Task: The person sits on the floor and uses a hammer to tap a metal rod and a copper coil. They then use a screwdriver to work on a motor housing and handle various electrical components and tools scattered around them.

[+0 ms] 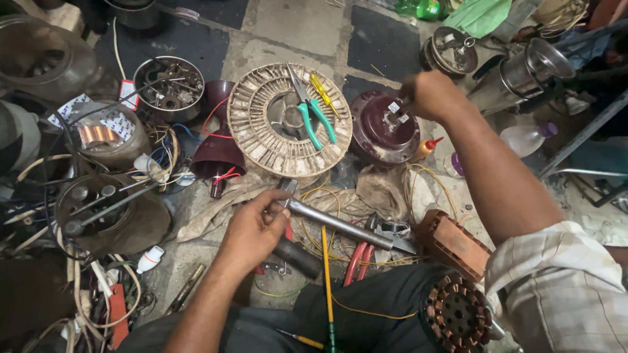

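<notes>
Metal rod [347, 227] at lower centre: left hand [252, 229] fingers wrapped round near end. Right hand [428, 95], upper right, over maroon motor housing [383, 134]; fingertips hidden, grip unclear.

A round, slatted cream fan housing [288, 121] lies on the floor in the middle, with green-handled pliers [314, 117] and a yellow-handled screwdriver [322, 90] resting across it. At about ten o'clock from it stands a metal bowl of small parts [169, 88]. Just at its eight o'clock sits a dark maroon cone-shaped cover [216, 157] with red wires. A small glue bottle with a red tip [425, 149] lies at its three o'clock. A clear plastic bottle with a purple cap [526, 138] lies farther out at three o'clock. A copper-wound stator [458, 314] sits at five o'clock, near a brown brick [454, 243].
</notes>
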